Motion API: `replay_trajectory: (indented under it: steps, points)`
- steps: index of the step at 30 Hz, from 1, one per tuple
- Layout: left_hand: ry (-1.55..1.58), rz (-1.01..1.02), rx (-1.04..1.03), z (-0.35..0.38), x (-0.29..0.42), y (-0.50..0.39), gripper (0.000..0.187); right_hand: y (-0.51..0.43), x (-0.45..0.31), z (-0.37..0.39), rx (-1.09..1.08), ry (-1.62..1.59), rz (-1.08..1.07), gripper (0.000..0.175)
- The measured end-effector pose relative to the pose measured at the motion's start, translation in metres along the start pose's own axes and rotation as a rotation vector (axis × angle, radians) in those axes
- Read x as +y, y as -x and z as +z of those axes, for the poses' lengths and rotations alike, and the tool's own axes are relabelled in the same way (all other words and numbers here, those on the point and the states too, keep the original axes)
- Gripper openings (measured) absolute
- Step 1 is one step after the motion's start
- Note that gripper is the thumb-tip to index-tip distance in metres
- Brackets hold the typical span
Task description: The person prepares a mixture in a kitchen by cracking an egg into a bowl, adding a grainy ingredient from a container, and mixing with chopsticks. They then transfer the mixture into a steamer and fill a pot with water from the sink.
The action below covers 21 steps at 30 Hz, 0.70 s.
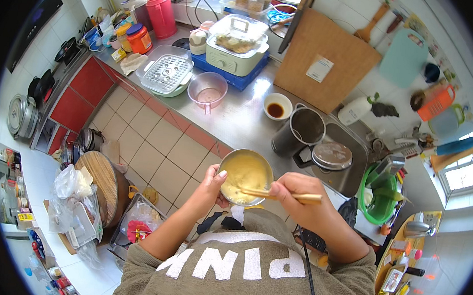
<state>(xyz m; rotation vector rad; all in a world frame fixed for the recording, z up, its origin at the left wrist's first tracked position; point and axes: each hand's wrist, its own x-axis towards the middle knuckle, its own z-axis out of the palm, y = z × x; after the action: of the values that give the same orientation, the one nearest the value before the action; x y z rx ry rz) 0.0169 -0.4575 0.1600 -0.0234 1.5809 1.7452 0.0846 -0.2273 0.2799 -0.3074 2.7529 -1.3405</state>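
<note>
A round metal bowl [269,166] of yellow beaten egg [245,170], with froth near its lower edge, is held in front of my body. My left hand [213,185] grips the bowl's left side, thumb over the rim. In my right hand [297,193] are wooden chopsticks [258,193], their tips dipping into the egg. Beyond the bowl, on the steel counter [238,114], stand a white bowl of dark brown liquid [277,107], a pink plastic strainer or basin [207,90] with a handle, and a tall dark metal pot [299,131].
The sink [337,175] lies right of the pot, with a lidded metal container [331,156] over it. A pale electric steamer [234,59] sits on a blue base at the back, beside a perforated tray [167,73]. A large wooden board [327,59] leans on the wall. A green basin [380,207] stands right.
</note>
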Motion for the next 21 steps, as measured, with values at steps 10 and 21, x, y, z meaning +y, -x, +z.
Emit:
replay_trajectory:
  steps: [10,21]
  points:
    - [-0.008,-0.032,0.089,-0.082,-0.023,-0.137,0.049,-0.111,0.082,0.064,0.175,-0.03,-0.025,0.01]
    - [0.085,-0.038,0.104,-0.105,-0.052,-0.278,0.05,-0.188,0.167,0.079,0.271,0.049,0.078,0.01]
